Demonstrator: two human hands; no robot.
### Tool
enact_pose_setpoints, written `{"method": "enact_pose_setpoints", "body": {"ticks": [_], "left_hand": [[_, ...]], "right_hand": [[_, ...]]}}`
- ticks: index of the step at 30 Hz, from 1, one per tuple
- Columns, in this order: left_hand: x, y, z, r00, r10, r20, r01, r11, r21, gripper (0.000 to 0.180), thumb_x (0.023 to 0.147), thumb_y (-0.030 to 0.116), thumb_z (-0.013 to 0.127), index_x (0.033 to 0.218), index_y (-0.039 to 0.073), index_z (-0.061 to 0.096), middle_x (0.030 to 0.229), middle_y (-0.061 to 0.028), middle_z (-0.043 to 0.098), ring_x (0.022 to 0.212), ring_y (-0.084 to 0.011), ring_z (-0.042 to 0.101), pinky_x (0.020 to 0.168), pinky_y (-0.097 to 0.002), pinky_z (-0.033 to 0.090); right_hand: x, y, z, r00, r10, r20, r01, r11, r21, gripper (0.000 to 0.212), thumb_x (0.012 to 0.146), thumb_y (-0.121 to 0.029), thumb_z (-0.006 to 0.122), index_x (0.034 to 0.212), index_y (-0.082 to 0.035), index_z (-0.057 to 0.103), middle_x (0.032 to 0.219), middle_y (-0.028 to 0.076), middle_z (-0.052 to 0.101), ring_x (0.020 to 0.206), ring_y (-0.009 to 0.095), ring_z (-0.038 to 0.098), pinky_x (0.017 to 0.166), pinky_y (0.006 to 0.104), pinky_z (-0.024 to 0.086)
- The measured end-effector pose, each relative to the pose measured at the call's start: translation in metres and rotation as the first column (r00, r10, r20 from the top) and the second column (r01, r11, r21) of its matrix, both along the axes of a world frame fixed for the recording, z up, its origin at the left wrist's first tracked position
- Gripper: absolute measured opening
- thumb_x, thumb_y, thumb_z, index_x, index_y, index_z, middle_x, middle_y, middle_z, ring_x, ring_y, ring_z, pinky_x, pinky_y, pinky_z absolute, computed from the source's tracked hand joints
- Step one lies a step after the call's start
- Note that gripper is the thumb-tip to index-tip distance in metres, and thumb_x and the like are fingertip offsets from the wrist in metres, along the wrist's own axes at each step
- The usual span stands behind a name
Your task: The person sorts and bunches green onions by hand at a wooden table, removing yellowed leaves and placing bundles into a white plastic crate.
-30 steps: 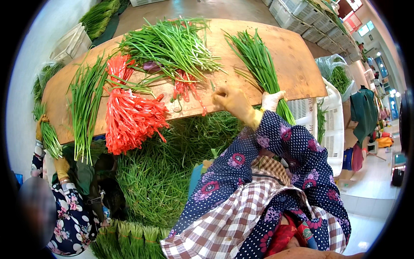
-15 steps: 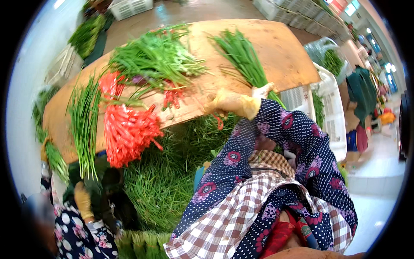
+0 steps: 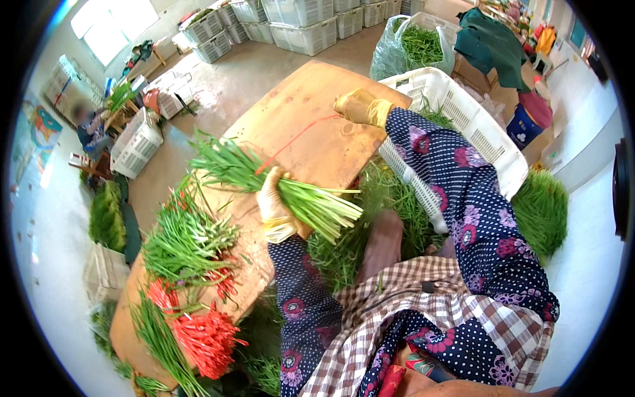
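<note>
The left hand (image 3: pixel 272 198), in a pale yellow glove, is wrapped around a bundle of green stalks (image 3: pixel 314 202) at the near edge of the wooden table (image 3: pixel 297 99). The leafy ends of the bundle lie on the board toward the far left, while the pale cut ends stick out past the edge to the right. The right hand (image 3: pixel 360 108), gloved too, is closed in a loose fist over the table's right end, gripping a thin red strip (image 3: pixel 297 141). The strip runs taut from there down to the bundle, just beside the left hand; whether it goes all the way around the stalks I cannot tell, nor which fingers of the right hand pinch it.

Farther left on the table lie a heap of green stalks (image 3: pixel 188 246), a bunch of red strips (image 3: pixel 208 341) and a slimmer sheaf (image 3: pixel 165 341) beside that bunch. Beyond the right hand stands a white crate (image 3: pixel 479 129), with a clear bag of greens (image 3: pixel 421 43) behind it
</note>
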State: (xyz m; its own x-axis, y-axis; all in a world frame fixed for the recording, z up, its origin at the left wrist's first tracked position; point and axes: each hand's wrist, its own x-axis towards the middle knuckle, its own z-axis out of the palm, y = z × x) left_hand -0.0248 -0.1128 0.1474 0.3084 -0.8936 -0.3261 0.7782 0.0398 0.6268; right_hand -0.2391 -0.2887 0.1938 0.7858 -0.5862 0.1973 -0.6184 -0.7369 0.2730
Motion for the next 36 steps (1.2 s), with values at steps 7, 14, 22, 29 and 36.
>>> {"method": "enact_pose_setpoints", "body": {"ticks": [7, 14, 22, 29, 36], "left_hand": [[0.072, -0.09, 0.044, 0.964, 0.045, 0.261, -0.03, 0.998, -0.061, 0.009, 0.077, 0.009, 0.064, 0.079, 0.003, 0.058, 0.07, -0.0059, 0.059, 0.064, -0.016, 0.058, 0.06, -0.027, 0.05], [0.036, -0.177, 0.082, 0.838, -0.172, 0.517, 0.159, 0.985, 0.069, 0.013, 0.076, 0.013, 0.066, 0.079, 0.002, 0.059, 0.072, -0.0074, 0.06, 0.064, -0.0178, 0.058, 0.06, -0.0288, 0.049], [-0.056, -0.277, 0.038, 0.6, -0.557, 0.574, 0.512, 0.819, 0.26, 0.013, 0.075, 0.012, 0.067, 0.079, 0.003, 0.06, 0.068, -0.0076, 0.062, 0.055, -0.0182, 0.059, 0.054, -0.029, 0.051], [-0.088, -0.304, -0.009, 0.507, -0.564, 0.652, 0.362, 0.826, 0.433, 0.01, 0.072, 0.008, 0.068, 0.073, 0.003, 0.06, 0.06, -0.0056, 0.058, 0.049, -0.018, 0.056, 0.045, -0.0283, 0.047], [-0.082, -0.317, -0.016, 0.457, -0.495, 0.739, 0.347, 0.864, 0.364, 0.03, 0.063, 0.001, 0.072, 0.088, -0.001, 0.056, 0.073, -0.0085, 0.06, 0.054, -0.0186, 0.057, 0.048, -0.0318, 0.048]], "right_hand": [[-0.008, -0.084, -0.079, 0.989, -0.131, 0.071, 0.138, 0.985, -0.102, 0.01, 0.072, -0.009, 0.053, 0.076, -0.005, 0.062, 0.07, 0.013, 0.063, 0.064, 0.027, 0.063, 0.055, 0.0357, 0.049], [-0.035, -0.095, -0.092, 0.979, -0.124, 0.163, 0.127, 0.992, -0.01, 0.01, 0.068, -0.006, 0.053, 0.068, -0.005, 0.063, 0.066, 0.015, 0.062, 0.061, 0.028, 0.062, 0.054, 0.037, 0.049], [-0.026, -0.093, -0.091, 0.983, -0.014, 0.184, 0.039, 0.99, -0.136, 0.01, 0.067, -0.015, 0.057, 0.066, -0.011, 0.067, 0.06, 0.006, 0.062, 0.056, 0.022, 0.061, 0.048, 0.0352, 0.045], [-0.029, -0.084, -0.083, 0.974, 0.037, 0.225, 0.002, 0.985, -0.172, 0.008, 0.064, -0.011, 0.057, 0.065, -0.007, 0.064, 0.062, 0.004, 0.061, 0.059, 0.021, 0.061, 0.051, 0.0322, 0.048], [-0.033, -0.078, -0.071, 0.987, -0.001, 0.16, 0.019, 0.993, -0.114, 0.007, 0.065, -0.01, 0.058, 0.068, -0.007, 0.065, 0.064, 0.004, 0.061, 0.063, 0.021, 0.062, 0.052, 0.032, 0.049]]}}
